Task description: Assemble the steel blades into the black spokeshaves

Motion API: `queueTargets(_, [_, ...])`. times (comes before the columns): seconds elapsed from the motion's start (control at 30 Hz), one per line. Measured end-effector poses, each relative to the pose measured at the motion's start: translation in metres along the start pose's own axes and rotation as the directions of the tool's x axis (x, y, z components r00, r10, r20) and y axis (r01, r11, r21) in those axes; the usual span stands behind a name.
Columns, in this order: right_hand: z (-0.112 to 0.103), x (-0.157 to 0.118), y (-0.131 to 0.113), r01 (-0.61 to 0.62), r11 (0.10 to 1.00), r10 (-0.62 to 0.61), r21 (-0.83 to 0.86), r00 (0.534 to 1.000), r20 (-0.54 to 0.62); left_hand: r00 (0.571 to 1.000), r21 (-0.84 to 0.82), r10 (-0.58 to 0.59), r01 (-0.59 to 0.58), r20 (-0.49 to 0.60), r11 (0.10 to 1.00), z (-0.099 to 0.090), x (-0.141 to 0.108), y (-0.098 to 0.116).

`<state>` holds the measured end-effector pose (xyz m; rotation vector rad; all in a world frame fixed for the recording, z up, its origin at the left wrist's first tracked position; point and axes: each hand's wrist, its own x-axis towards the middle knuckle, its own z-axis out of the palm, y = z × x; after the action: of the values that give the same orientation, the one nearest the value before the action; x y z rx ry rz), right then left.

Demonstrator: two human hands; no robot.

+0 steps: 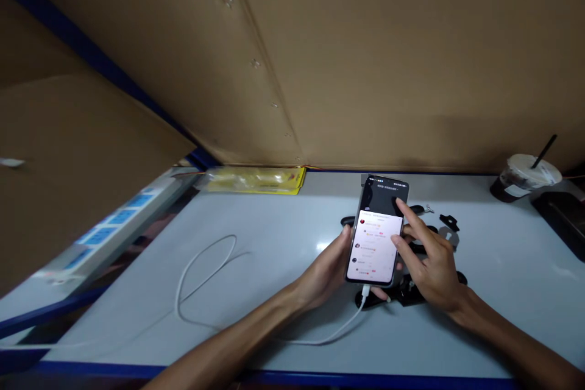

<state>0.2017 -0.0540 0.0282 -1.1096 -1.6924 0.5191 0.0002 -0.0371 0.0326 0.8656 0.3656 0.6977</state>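
A smartphone with a lit screen is held upright over the table, its screen facing me. My left hand grips it from the left side and from behind, some fingers hidden by the phone. At the right edge of the screen is my right hand, its index finger and thumb stretched out and apart, holding nothing. A white charging cable is plugged into the phone's lower end. Behind the phone and right hand lie several black parts, mostly covered, so I cannot make out their kind. A small black piece lies further right.
A plastic cup with a dark drink and black straw stands at the back right, beside a black object. Yellow packaging in clear plastic lies along the back edge. The cable loops over the white table; brown board walls it behind.
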Motion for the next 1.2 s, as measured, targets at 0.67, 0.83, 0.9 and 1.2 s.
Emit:
queueTargets(0.67, [-0.0037, 0.0006, 0.0011, 0.091, 0.993, -0.087, -0.07, 0.994, 0.062, 1.0, -0.001, 0.015, -0.015, 0.026, 1.0, -0.0038, 0.0003, -0.0034])
queueTargets(0.83, [-0.003, 0.0009, 0.0007, 0.088, 0.993, -0.083, -0.083, 0.994, 0.069, 1.0, 0.011, 0.011, -0.011, 0.019, 1.0, -0.0028, 0.0002, -0.0019])
queueTargets(0.9, [-0.003, 0.001, 0.0012, 0.083, 0.993, -0.078, -0.083, 0.995, 0.068, 1.0, 0.014, 0.01, -0.01, 0.01, 1.0, -0.0027, 0.0001, -0.0013])
queueTargets(1.2, [-0.0031, 0.0012, 0.0023, 0.086, 0.995, -0.082, -0.058, 0.994, 0.072, 1.0, 0.025, 0.021, -0.021, -0.004, 0.999, -0.0011, 0.0005, -0.002])
